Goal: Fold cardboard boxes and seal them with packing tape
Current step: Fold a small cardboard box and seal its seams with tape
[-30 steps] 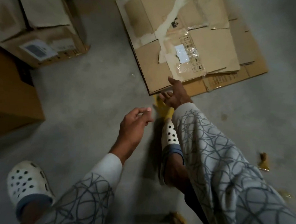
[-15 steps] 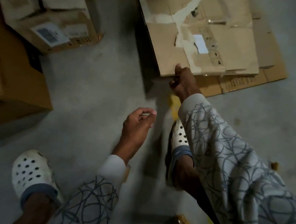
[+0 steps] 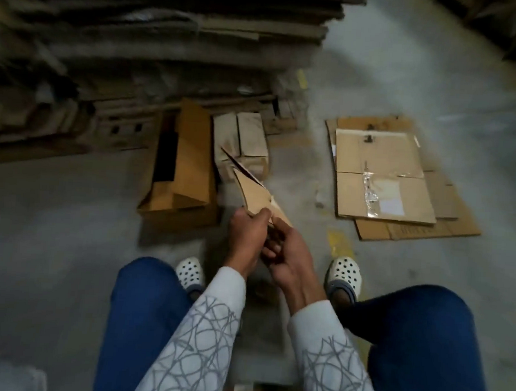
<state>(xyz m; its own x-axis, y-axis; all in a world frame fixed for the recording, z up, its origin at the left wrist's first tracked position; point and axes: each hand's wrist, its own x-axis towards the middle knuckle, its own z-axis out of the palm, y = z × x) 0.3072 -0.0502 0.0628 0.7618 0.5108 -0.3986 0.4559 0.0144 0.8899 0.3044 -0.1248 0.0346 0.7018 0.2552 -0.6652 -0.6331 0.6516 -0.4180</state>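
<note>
A flattened cardboard box (image 3: 252, 190), seen nearly edge-on, sticks up and away from me between my knees. My left hand (image 3: 246, 237) grips its near edge with thumb on top. My right hand (image 3: 289, 259) holds the same near end from the right, fingers curled under it. Both hands touch each other. No tape roll is in view.
An open brown box (image 3: 189, 167) lies on its side on the concrete floor just left of the held cardboard, with two taped boxes (image 3: 245, 143) behind it. Flattened boxes (image 3: 384, 179) lie stacked at right. A tall pile of flat cardboard (image 3: 157, 38) fills the back.
My view has risen and pulled back from the floor. My right hand left the flat stack on the floor; both hands now hold a flattened box in front of me.
</note>
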